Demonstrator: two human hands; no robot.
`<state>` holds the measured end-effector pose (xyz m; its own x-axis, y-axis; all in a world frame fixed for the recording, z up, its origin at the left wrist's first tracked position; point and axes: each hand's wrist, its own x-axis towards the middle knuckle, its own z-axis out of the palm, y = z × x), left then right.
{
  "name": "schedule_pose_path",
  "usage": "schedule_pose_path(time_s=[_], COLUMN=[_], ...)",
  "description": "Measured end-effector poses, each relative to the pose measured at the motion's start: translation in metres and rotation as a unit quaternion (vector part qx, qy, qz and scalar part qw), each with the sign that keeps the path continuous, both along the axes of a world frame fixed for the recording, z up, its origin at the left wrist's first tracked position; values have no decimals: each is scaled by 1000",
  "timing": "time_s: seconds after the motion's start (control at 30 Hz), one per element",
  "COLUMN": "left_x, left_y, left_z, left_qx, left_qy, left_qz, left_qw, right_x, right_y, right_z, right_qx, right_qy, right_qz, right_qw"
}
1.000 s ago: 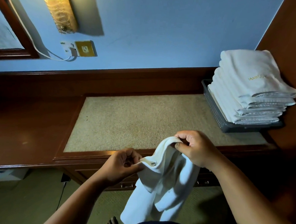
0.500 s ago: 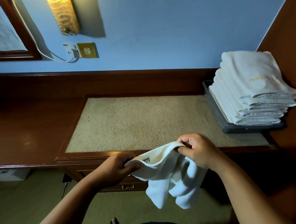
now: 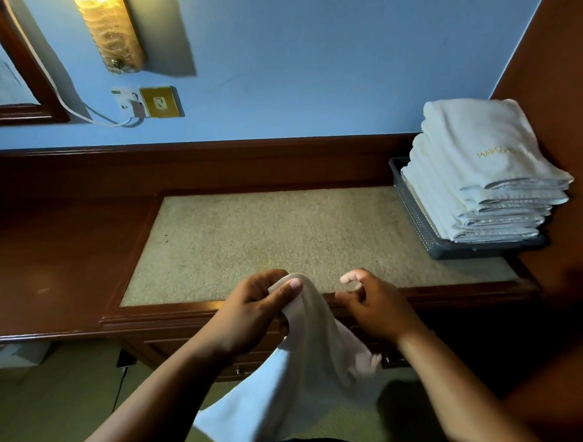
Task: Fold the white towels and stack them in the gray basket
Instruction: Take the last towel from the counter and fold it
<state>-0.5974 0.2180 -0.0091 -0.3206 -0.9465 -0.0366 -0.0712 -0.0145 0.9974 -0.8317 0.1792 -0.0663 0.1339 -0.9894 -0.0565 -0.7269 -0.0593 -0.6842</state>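
Several folded white towels are sitting stacked in the gray mesh basket on the beige-topped wooden surface, the top one showing gold letters "MARC". The left hand is pinching the loose white towel in its grip, before the surface's front edge. The right hand, clutching the towel earlier, is now curling loosely, its grip empty.

The beige speckled desk inlay at frame centre gives open room. At right, the gray perforated plastic basket piled with folded white towels blocks the corner.
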Motion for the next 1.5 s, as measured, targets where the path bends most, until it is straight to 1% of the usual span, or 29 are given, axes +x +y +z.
schedule_pose_path(time_s=[0.1,0.17,0.27,0.33,0.4,0.47,0.53,0.6,0.67,0.73,0.8,0.87,0.9,0.97,1.03,1.2,1.27,1.33,1.4,1.5], left_x=[-11,-18,-28,-30,-27,-25,-28,-34,-36,-33,-23,-9,-2,11,17,28,33,37,41,43], left_y=[3,8,10,8,3,2,6,11,13,12,10,5,1,-7,-12,-14,-16,-22,-28,-35], left_z=[-7,-13,-16,-12,-2,7,15,20,23,25,26,20,15,1,-9,-27,-28,-27,-28,-36], left_qx=[29,48,45,39,42,42,35,23,0,-28,-49,-53,-56,-58,-37,10,25,43,65,135], left_qy=[2,14,23,26,42,40,24,16,15,10,32,91,103,79,68,111,125,141,165,199], left_qz=[22,26,25,53,81,79,49,25,28,36,55,79,96,112,86,-15,-52,-87,-113,-94], left_qw=[999,998,998,998,995,995,998,999,1000,999,997,991,988,989,993,994,990,985,978,966], right_x=[4,6,11,15,18,22,31,40,46,46,48,53,57,66,73,85,88,89,89,86], right_y=[11,22,41,51,58,61,61,58,54,51,49,46,44,39,32,14,10,7,5,2], right_z=[-4,-6,-5,-2,-1,-2,-3,-5,-4,2,10,19,22,27,36,65,73,80,84,83], right_qx=[0,-1,5,5,-16,-22,-38,-107,-157,-166,-165,-143,-139,-149,-164,-176,-154,-118,-107,-107], right_qy=[-62,-100,-180,-243,-269,-254,-207,-167,-187,-217,-225,-226,-226,-235,-236,-209,-206,-223,-236,-251], right_qz=[0,26,57,50,52,58,59,58,26,-2,-4,-6,-8,-3,17,61,90,115,109,75], right_qw=[998,995,982,969,962,965,976,978,969,962,960,964,964,960,958,960,962,961,960,959])
